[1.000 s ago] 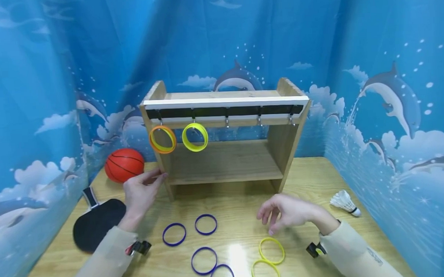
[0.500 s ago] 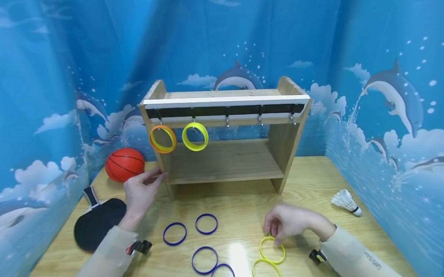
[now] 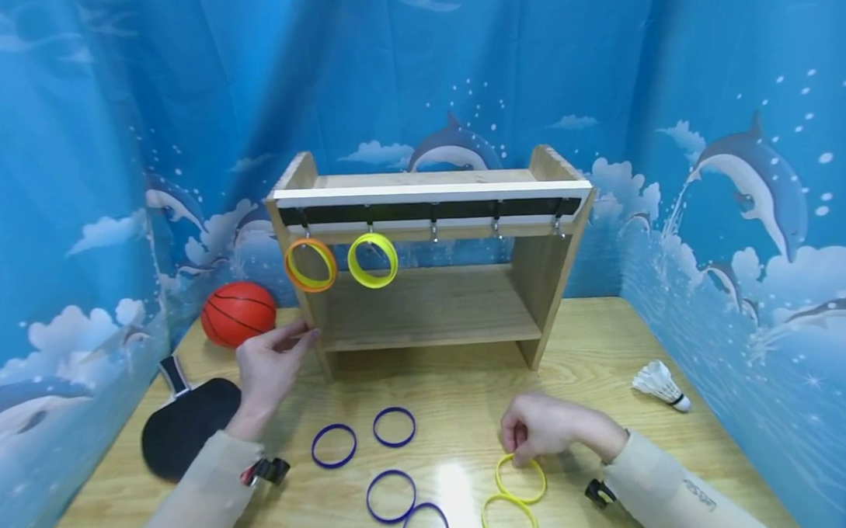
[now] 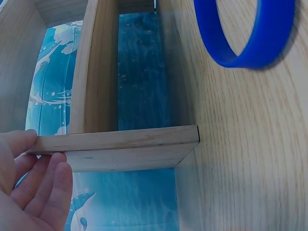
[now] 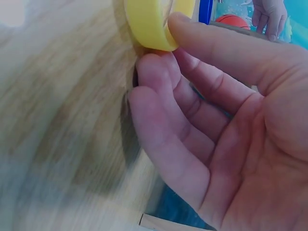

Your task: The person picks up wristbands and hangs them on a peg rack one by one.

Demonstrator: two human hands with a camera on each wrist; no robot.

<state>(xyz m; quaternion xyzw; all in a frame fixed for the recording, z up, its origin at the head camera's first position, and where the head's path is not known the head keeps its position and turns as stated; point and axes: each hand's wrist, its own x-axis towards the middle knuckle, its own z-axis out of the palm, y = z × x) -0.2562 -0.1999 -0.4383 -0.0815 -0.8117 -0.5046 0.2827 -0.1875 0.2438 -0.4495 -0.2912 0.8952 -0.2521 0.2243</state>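
While a black paddle [image 3: 187, 431] and a red basketball [image 3: 238, 313] lie at the left of the table [image 3: 587, 351], the left hand [image 3: 269, 370] stretches forward just beside them, its grip pinching the front edge of the left side panel of the wooden rack [image 3: 431, 302]. The head view hides most of those fingertips; the left wrist view shows the thumb at the panel's edge and the other fingers curled against its outer face, with a blue band [image 4: 240, 60] cut off at the top. Next, orange and yellow bands [image 3: 312, 286] hang from the rack's leftmost hook and bright yellow bands [image 3: 373, 282] from the second; how many each hook carries is hard to make out. In front of the rack lie four dark blue bands [image 3: 391, 521], the nearest cut off by the head view's bottom edge. Further right, the lower yellow band [image 3: 484, 517] touches the upper yellow band [image 3: 545, 481], which lies under the right hand [image 3: 544, 427]. That hand bends downward, fingers curled, its grip pinching the band's far rim; only the right wrist view shows the thumb inside the ring and a finger against its outside. Rightmost on the table lies a white shuttlecock [image 3: 660, 385]
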